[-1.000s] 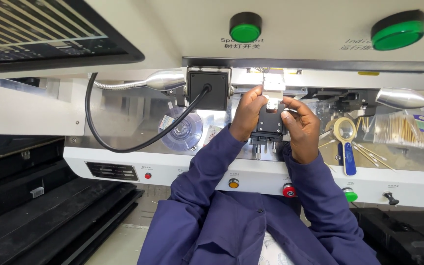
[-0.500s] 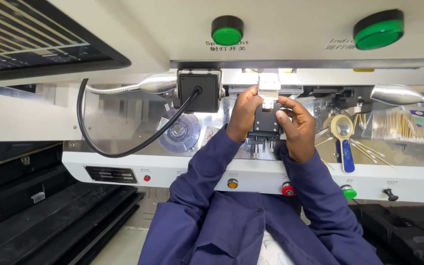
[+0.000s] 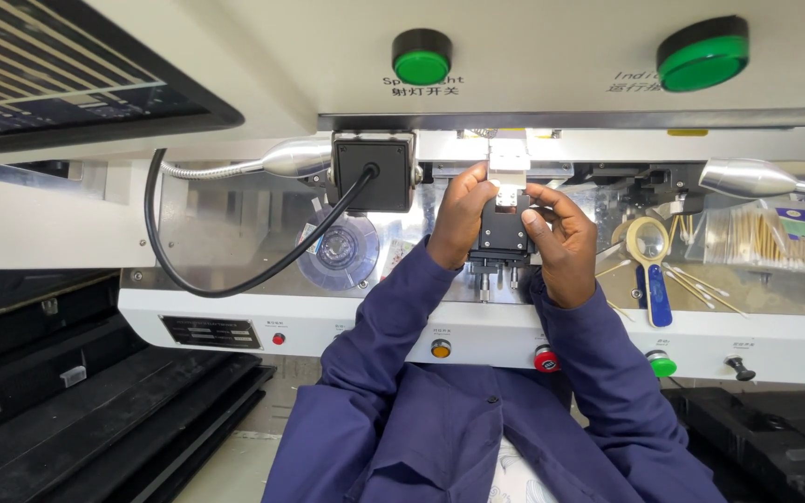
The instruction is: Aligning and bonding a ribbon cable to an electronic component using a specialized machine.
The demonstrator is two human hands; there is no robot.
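Note:
Both my hands reach up into a white machine. A small black block-shaped head (image 3: 503,237) with short metal pins below hangs under a white mount (image 3: 509,166). My left hand (image 3: 459,212) grips the left side of the black head, fingers at the white mount. My right hand (image 3: 563,240) holds its right side, thumb and forefinger pinching near the top. Blue sleeves cover both arms.
A black box (image 3: 372,174) with a thick black cable (image 3: 199,283) hangs left of the head. Two silver gooseneck lamps (image 3: 296,158) flank it. A magnifier with blue handle (image 3: 650,253), cotton swabs (image 3: 764,240) and a round spool (image 3: 338,252) lie on the shelf. Coloured buttons (image 3: 544,358) line the front panel.
The view has shifted slightly down and left. My hands stay on the black head, with my fingers moved a little nearer its top.

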